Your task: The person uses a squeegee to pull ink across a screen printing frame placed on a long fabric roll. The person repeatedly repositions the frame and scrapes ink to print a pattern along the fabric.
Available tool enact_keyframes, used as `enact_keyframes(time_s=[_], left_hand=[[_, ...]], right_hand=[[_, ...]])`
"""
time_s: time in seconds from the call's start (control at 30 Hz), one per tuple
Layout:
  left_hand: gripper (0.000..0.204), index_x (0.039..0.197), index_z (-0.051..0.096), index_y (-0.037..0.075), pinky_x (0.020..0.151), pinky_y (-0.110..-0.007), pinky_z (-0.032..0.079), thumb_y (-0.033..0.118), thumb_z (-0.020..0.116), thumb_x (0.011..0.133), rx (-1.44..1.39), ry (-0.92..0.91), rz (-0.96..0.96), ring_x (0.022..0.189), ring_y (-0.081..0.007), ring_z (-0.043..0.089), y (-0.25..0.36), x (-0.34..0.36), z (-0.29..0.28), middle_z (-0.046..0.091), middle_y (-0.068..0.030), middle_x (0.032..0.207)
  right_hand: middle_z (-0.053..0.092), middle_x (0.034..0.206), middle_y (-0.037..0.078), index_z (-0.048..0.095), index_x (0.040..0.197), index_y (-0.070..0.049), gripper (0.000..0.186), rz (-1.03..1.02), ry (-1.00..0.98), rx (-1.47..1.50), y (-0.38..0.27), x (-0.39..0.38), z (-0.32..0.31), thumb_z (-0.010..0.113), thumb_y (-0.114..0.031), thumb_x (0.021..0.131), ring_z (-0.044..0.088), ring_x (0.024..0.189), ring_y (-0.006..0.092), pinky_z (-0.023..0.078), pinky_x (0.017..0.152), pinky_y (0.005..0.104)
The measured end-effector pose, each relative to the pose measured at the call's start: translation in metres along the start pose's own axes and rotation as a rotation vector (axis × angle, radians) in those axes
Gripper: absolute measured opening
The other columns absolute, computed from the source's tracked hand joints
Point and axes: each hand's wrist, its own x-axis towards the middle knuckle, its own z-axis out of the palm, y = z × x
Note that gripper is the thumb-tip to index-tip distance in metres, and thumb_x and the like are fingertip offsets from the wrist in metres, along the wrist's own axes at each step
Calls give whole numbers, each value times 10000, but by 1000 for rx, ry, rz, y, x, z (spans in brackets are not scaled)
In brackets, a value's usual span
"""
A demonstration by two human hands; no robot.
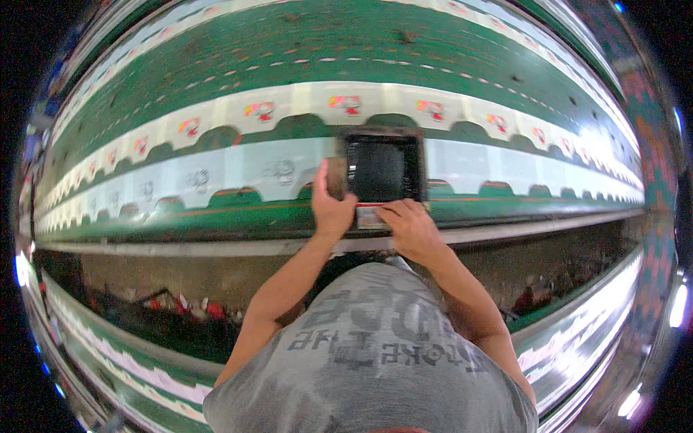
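Note:
A small rectangular screen-printing frame with a dark middle lies over a row of white cut pieces on a long green table. My left hand is closed on the frame's near left corner, one finger stretched along its side. The fingers of my right hand are bent over the near edge, beside a pale strip with a red line. What is under the right fingertips is hidden. Left of the frame, the pieces carry faint grey outline prints; those at right show no visible print.
Behind runs a second row of white pieces with red and yellow prints. The green table stretches across the view, its pale front edge close to my body. More tables with white pieces stand behind me on both sides. Red and white scraps lie low at left.

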Motion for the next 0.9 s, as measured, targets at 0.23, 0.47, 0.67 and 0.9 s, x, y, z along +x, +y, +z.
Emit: enact_keyframes(time_s=[0.23, 0.47, 0.67, 0.9], left_hand=[[981, 1729, 437, -33, 1296, -398, 418, -101, 697, 786, -82, 46, 135, 1520, -284, 570, 27, -14, 31, 556, -190, 1672], [978, 1734, 440, -17, 1285, -390, 434, -94, 690, 792, -128, 39, 158, 1498, -275, 596, 49, -45, 147, 618, -177, 1611], [998, 1735, 445, -8, 1283, -393, 437, -106, 705, 777, -160, 43, 110, 1507, -285, 593, 45, -65, 224, 600, -180, 1638], [1021, 1747, 430, 5, 1253, -394, 472, -114, 716, 774, -111, 31, 59, 1462, -271, 624, 50, -69, 243, 621, -168, 1620]], right_hand=[[771, 1272, 99, 805, 1275, -77, 443, 28, 256, 114, 39, -41, -20, 808, -14, 836, 725, 1171, 349, 582, 1032, 510], [771, 1269, 106, 821, 1293, -77, 463, 80, 321, 143, 124, -115, -53, 771, 28, 845, 727, 1203, 353, 578, 1053, 505], [765, 1240, 117, 818, 1319, -70, 495, 65, 266, 148, 179, -155, -92, 722, 68, 854, 716, 1167, 363, 576, 1037, 504], [749, 1272, 117, 797, 1285, -87, 427, -88, 127, 0, 202, -151, -106, 755, -48, 862, 705, 1167, 348, 569, 1026, 493]])
